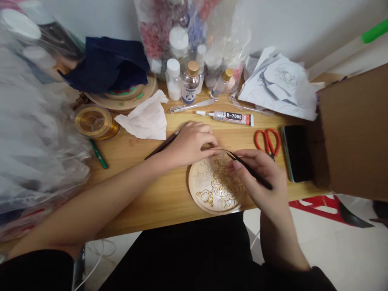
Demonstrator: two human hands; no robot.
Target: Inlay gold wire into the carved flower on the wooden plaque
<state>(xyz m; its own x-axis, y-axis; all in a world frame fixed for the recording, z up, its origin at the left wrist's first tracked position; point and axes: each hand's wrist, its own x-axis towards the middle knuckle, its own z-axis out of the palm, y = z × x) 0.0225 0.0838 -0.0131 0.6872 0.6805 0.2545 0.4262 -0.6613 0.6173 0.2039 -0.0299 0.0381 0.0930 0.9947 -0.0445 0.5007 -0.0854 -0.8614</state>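
Right hand (273, 202) pinches slim black tweezers (251, 171), tips toward left hand (192, 139) | left's pinch: I can't tell | round wooden disc (197, 190) below, table's (163, 210) near edge

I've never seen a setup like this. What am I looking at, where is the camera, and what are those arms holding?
There is no robot here: these are a person's bare hands. The single picture comes from a camera worn on the head, looking forward and down.

The right hand holds black tweezers. The left hand is by their tip, above a round board with gold outlines; whether it grips anything is unclear.

Also on the table are glue, red-handled scissors, a phone, bottles and a spool.
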